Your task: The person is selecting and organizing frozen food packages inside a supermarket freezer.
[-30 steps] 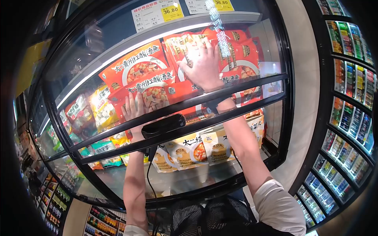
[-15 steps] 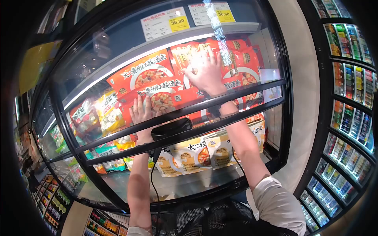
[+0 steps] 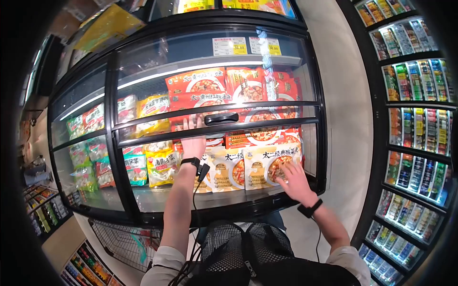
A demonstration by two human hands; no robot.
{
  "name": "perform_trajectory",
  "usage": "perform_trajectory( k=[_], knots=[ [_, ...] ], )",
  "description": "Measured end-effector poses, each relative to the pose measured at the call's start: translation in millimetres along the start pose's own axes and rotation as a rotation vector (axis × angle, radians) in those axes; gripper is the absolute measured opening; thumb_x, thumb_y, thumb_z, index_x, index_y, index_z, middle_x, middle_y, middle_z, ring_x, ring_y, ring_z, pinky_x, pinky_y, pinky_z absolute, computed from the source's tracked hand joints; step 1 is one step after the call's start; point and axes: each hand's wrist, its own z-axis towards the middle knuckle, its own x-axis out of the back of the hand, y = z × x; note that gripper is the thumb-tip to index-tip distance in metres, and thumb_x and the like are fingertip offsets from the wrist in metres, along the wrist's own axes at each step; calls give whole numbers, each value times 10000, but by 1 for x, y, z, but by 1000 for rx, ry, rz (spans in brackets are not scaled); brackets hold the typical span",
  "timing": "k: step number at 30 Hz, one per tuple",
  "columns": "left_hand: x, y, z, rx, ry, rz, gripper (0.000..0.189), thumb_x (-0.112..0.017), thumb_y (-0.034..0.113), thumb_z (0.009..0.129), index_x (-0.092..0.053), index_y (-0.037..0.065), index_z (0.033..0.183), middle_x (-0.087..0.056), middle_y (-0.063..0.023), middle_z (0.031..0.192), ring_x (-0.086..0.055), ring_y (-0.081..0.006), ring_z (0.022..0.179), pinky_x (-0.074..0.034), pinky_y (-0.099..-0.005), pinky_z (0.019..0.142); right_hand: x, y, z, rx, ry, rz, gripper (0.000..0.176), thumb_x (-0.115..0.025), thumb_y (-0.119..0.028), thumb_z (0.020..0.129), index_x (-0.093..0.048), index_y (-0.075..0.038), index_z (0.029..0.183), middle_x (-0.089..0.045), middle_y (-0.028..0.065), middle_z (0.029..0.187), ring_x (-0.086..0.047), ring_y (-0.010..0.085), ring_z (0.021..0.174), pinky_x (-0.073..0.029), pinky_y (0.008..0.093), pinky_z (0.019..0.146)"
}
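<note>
My left hand (image 3: 193,142) reaches into the chiller, its outstretched fingers passing behind the lower bar of the glass door and lying against the red food bags (image 3: 208,87). My right hand (image 3: 296,182) rests with spread fingers on the right side of a cream-coloured food bag (image 3: 257,164) in the front row. A similar cream bag (image 3: 229,171) stands to its left. The door's black handle (image 3: 221,118) sits just right of my left fingertips. Both wrists wear black bands, and a cable hangs from the left one.
Yellow bags (image 3: 161,168) and green-and-white bags (image 3: 136,168) fill the left of the chiller. Price cards (image 3: 230,46) hang at its back. A wire shopping cart (image 3: 121,243) stands at lower left. Lit drink shelves (image 3: 420,128) line the right side.
My right hand has come back from the upper red bags and down onto the front cream bag. My left hand stays by the red bags. The view has shifted, showing more of the chiller.
</note>
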Motion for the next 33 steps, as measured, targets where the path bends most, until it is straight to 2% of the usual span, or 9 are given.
perform_trajectory(
  k=[3,6,8,14,20,24,25,28,33],
  knots=[
    [42,-1,-39,100,-367,-13,680,-677,319,951,-498,136,1581,-440,-175,1641,-345,-401,1548,-248,-665,1249,-4,4,-65,-23,-87,-4,605,-663,-428,1018,-598,-8,1448,-617,217,1426,-493,403,1429,-328,596,1219],
    [77,-7,-64,204,-662,-78,531,-643,226,952,-602,136,1473,-709,-165,1349,-653,-356,1288,-482,-554,1108,-14,8,-99,31,-119,43,613,-646,-456,1020,-612,1,1426,-625,215,1411,-517,392,1389,-326,566,1225],
    [116,2,-87,160,-421,-190,385,-589,141,962,-678,93,1333,-776,-169,1101,-736,-371,1041,-585,-510,885,-12,7,-105,131,-82,46,600,-653,-451,1012,-626,1,1406,-633,209,1387,-532,386,1365,-342,566,1210],
    [252,61,-165,420,-67,-587,276,-640,138,995,-724,74,1250,-780,-166,995,-741,-375,938,-584,-469,808,-21,28,-90,263,-145,98,564,-683,-414,993,-642,4,1370,-686,197,1282,-609,375,1259,-413,538,1146],
    [364,96,-318,685,245,-506,198,-728,146,987,-755,34,1148,-767,-140,989,-753,-262,846,-588,-371,750,-21,17,-53,454,-285,102,551,-738,-359,953,-642,14,1345,-715,258,1149,-670,435,1115,-528,523,983],
    [379,96,-423,852,377,-84,326,-702,146,987,-687,10,1282,-703,-181,1257,-658,-345,1154,-523,-450,994,-20,-11,-47,470,-340,31,600,-733,-343,962,-580,5,1426,-704,284,1200,-674,470,1121,-544,541,959],
    [370,95,-447,938,309,-43,467,-685,206,993,-608,8,1409,-622,-196,1393,-552,-384,1313,-425,-503,1120,-26,-12,-47,517,-324,5,594,-739,-332,955,-578,2,1420,-698,278,1182,-666,471,1103,-539,549,944],
    [302,93,-509,1060,151,259,593,-652,336,1017,-535,20,1505,-619,-199,1374,-548,-417,1294,-369,-569,1183,-29,-38,-48,509,-411,-85,608,-729,-329,957,-560,-6,1444,-678,281,1200,-643,474,1121,-529,558,950],
    [333,75,-526,1056,-9,-371,675,-631,409,1031,-480,1,1547,-629,-217,1400,-572,-401,1310,-409,-514,1166,-26,-123,-58,591,-364,-66,660,-712,-297,980,-500,26,1515,-653,304,1262,-621,480,1192,-515,539,1007]
  ],
)
